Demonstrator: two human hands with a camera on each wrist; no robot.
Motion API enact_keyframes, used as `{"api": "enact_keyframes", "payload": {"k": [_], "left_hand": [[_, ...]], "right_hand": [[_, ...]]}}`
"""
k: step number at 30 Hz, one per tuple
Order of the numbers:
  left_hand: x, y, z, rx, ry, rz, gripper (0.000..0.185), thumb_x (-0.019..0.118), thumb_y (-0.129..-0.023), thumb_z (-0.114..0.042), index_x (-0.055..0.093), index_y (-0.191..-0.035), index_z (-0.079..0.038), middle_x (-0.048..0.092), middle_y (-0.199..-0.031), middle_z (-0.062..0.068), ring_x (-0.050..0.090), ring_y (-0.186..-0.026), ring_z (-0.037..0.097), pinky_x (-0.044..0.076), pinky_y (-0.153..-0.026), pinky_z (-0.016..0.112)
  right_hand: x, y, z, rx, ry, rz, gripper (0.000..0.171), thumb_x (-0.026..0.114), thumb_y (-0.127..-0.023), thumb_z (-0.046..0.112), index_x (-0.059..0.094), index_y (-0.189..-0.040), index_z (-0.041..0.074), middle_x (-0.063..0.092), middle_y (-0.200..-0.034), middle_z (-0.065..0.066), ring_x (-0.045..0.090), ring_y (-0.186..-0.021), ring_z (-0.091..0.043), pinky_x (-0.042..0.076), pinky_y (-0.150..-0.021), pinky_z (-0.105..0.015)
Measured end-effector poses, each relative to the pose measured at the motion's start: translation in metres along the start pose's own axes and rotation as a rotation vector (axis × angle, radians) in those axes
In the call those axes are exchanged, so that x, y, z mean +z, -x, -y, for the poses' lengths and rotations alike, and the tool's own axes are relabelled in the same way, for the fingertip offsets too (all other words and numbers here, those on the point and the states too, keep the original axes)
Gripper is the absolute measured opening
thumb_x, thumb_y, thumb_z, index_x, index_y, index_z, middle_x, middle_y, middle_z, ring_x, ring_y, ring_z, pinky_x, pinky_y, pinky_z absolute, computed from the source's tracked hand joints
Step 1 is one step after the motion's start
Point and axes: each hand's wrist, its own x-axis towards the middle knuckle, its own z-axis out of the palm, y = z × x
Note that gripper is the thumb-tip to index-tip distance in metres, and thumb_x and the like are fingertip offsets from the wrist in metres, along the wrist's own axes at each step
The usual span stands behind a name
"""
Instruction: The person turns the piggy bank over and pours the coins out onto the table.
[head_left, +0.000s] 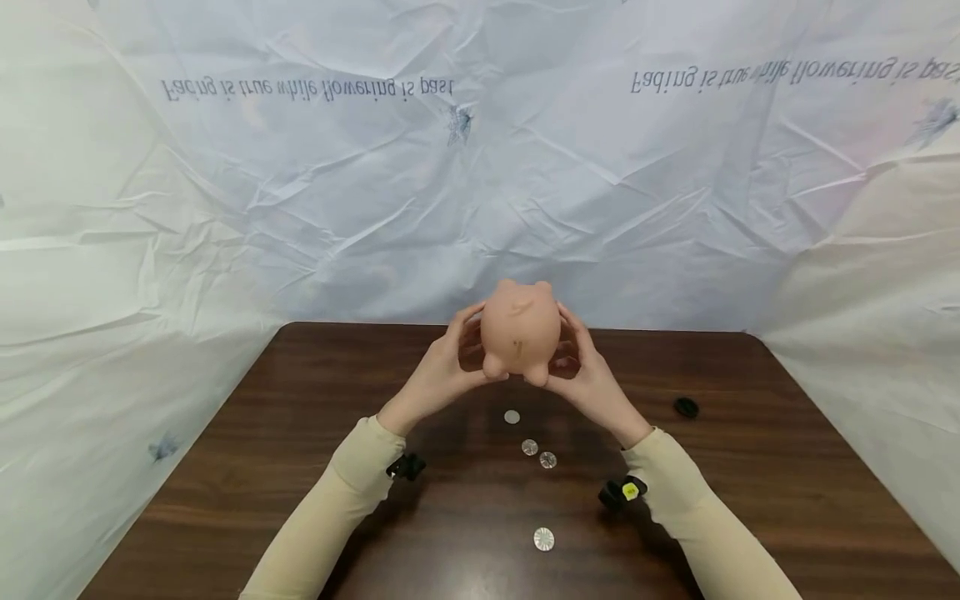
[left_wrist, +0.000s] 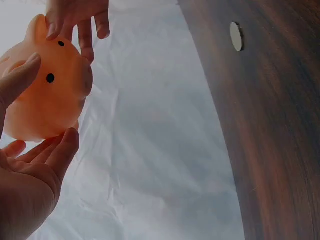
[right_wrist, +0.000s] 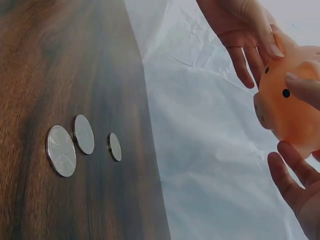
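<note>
Both hands hold up a peach-coloured piggy bank (head_left: 521, 329) over the far part of the table. Its rounded back, with a thin slot and a small tail, faces the head camera. The snout (left_wrist: 86, 77) and black dot eyes point down toward the tabletop in the wrist views. My left hand (head_left: 438, 371) grips one side, thumb by an ear and fingers spread around the body. On the opposite side my right hand (head_left: 596, 383) grips it in the same way. Several silver coins lie beneath and nearer me, among them one coin (head_left: 512, 417) close below the bank.
Closest to the front is a lone coin (head_left: 543, 539); a pair of coins (right_wrist: 61, 151) sits side by side behind it. To the right rests a small black round piece (head_left: 686, 407). A white printed sheet (head_left: 420, 200) hangs behind and beside the dark wooden table (head_left: 750, 500).
</note>
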Motion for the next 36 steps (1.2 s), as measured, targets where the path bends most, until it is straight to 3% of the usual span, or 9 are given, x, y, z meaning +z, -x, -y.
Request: {"api": "enact_keyframes", "payload": {"k": [3,10,13,17,21,27,31,36], "left_hand": [[-0.001,0.0,0.0,0.051,-0.016,-0.004,0.098,0.083,-0.086,-0.015,0.021,-0.159,-0.034,0.042,-0.155,0.003,0.048,-0.137,0.022,0.046,-0.108,0.038],[0.0,0.001,0.003,0.051,-0.061,0.011,0.097,0.081,-0.088,-0.018,0.019,-0.16,-0.031,0.042,-0.155,0.007,0.048,-0.137,0.022,0.047,-0.108,0.035],[0.0,0.001,0.003,0.038,-0.108,-0.006,0.093,0.082,-0.087,-0.023,0.024,-0.16,-0.026,0.049,-0.15,0.007,0.055,-0.13,0.021,0.05,-0.103,0.039],[0.0,-0.001,0.005,-0.099,-0.196,0.012,0.08,0.075,-0.093,-0.038,0.034,-0.157,-0.015,0.062,-0.134,0.006,0.064,-0.116,0.016,0.055,-0.095,0.038],[0.0,0.0,0.007,-0.265,-0.271,0.097,0.074,0.06,-0.097,-0.057,0.045,-0.151,-0.009,0.07,-0.116,0.0,0.067,-0.102,0.012,0.057,-0.086,0.032],[-0.001,0.001,0.006,-0.332,-0.311,0.153,0.068,0.051,-0.098,-0.064,0.062,-0.131,-0.006,0.07,-0.086,-0.004,0.064,-0.073,0.014,0.053,-0.067,0.032],[0.0,0.001,0.004,-0.393,-0.29,0.132,0.066,0.048,-0.099,-0.066,0.067,-0.12,-0.006,0.071,-0.081,-0.001,0.068,-0.075,0.021,0.054,-0.069,0.033],[0.004,0.004,0.006,-0.498,-0.238,0.128,0.067,0.042,-0.097,-0.073,0.066,-0.098,-0.01,0.073,-0.079,0.003,0.069,-0.083,0.031,0.054,-0.071,0.034]], "right_hand": [[-0.001,0.0,0.001,-0.036,-0.02,0.0,0.103,0.077,-0.089,-0.001,0.014,-0.162,0.036,0.039,-0.15,-0.009,0.058,-0.113,-0.03,0.054,-0.093,-0.042],[-0.001,0.001,-0.002,-0.021,-0.051,0.015,0.102,0.074,-0.09,-0.003,0.011,-0.163,0.03,0.036,-0.152,-0.012,0.054,-0.118,-0.031,0.053,-0.095,-0.042],[0.0,-0.001,-0.002,0.042,-0.086,0.041,0.099,0.074,-0.091,0.002,0.012,-0.163,0.031,0.037,-0.152,-0.011,0.053,-0.122,-0.032,0.054,-0.094,-0.039],[0.001,-0.003,-0.004,0.199,-0.079,0.104,0.086,0.072,-0.097,0.021,0.015,-0.162,0.024,0.042,-0.149,-0.013,0.051,-0.128,-0.032,0.053,-0.098,-0.042],[0.002,-0.004,-0.006,0.332,0.029,0.157,0.079,0.062,-0.101,0.041,0.019,-0.161,0.011,0.047,-0.144,-0.018,0.054,-0.125,-0.037,0.05,-0.099,-0.051],[0.003,-0.003,-0.012,0.445,0.012,0.206,0.075,0.051,-0.104,0.052,0.028,-0.155,0.001,0.052,-0.138,-0.023,0.061,-0.114,-0.038,0.052,-0.096,-0.053],[0.005,-0.004,-0.014,0.496,-0.072,0.232,0.072,0.041,-0.106,0.054,0.036,-0.149,-0.004,0.062,-0.12,-0.021,0.066,-0.104,-0.035,0.056,-0.091,-0.049],[0.008,-0.006,-0.014,0.547,-0.142,0.272,0.075,0.031,-0.106,0.061,0.053,-0.128,-0.007,0.069,-0.089,-0.015,0.069,-0.085,-0.04,0.06,-0.08,-0.052]]}}
